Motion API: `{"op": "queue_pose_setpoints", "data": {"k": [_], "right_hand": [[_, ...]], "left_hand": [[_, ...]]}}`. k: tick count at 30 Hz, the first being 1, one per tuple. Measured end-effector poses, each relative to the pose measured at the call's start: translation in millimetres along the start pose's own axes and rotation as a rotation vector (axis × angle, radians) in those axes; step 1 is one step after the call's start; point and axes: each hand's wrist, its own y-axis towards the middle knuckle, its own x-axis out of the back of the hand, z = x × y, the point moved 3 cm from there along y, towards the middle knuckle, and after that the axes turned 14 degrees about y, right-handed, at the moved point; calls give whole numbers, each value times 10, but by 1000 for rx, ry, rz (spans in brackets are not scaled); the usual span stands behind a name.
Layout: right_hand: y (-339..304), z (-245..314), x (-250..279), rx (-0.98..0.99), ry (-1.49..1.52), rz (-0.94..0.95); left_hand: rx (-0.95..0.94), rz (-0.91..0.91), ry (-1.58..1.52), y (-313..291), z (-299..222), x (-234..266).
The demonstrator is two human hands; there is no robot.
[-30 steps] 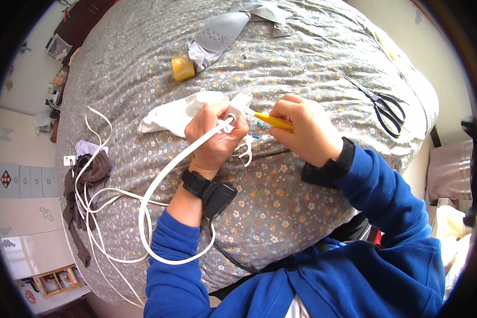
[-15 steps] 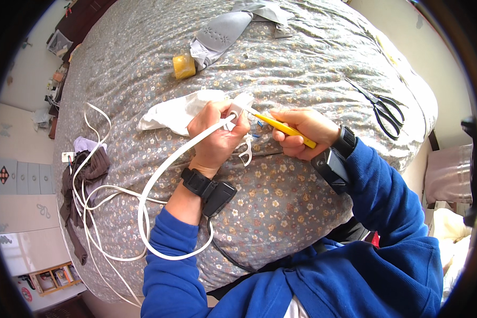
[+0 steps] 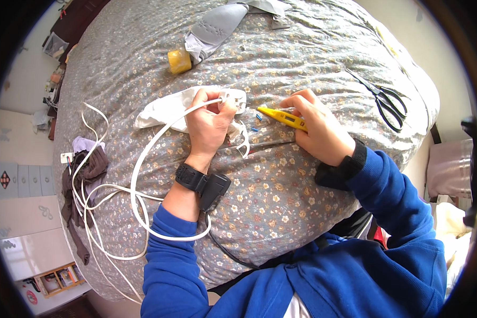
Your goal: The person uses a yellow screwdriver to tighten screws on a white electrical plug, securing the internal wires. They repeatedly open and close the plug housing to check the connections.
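My left hand (image 3: 209, 124) is closed around a white socket block (image 3: 240, 97), where a thick white cable (image 3: 143, 159) runs in at the fingers and loops back toward my forearm. White cloth or bag material (image 3: 161, 110) lies beneath and left of that hand. A small white plastic piece (image 3: 245, 144) lies just below the block. My right hand (image 3: 323, 127) is low over the bed, its thumb and fingers about the rear end of a yellow tester pen (image 3: 283, 117). The pen's front end points left, near small blue bits (image 3: 257, 121). The palm hides the pen's rear end.
Black-handled pliers (image 3: 384, 103) lie at the right on the flowered bedspread (image 3: 281, 196). A yellow tape roll (image 3: 179, 62) and a grey cloth item (image 3: 217, 26) lie at the far side. Loose white cable and dark cloth (image 3: 87, 172) are at the left.
My right hand has drawn the yellow pen away from the socket block and lowered it to the bed. My left hand has lowered the block onto the cloth, and its cable has shifted.
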Motion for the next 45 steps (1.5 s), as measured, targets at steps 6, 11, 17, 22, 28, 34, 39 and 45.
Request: {"op": "queue_pose_setpoints", "data": {"k": [6, 11, 17, 22, 28, 34, 39, 45], "right_hand": [[-60, 32, 105, 140, 130, -165], [20, 189, 66, 316, 31, -234], [96, 163, 13, 306, -12, -222], [131, 171, -23, 308, -17, -231], [143, 167, -47, 313, -28, -242], [129, 183, -61, 311, -71, -230], [133, 176, -53, 322, -65, -235], [134, 170, -59, 327, -59, -233]], "left_hand": [[24, 21, -7, 18, 48, 5], [3, 54, -39, 20, 60, -5], [-2, 69, -30, 15, 42, -1], [-12, 53, -14, 25, 52, -5], [60, 45, -50, 11, 63, 0], [40, 59, -57, 13, 55, -7], [56, 33, -90, 16, 68, 0], [74, 43, -86, 19, 77, 2]]}}
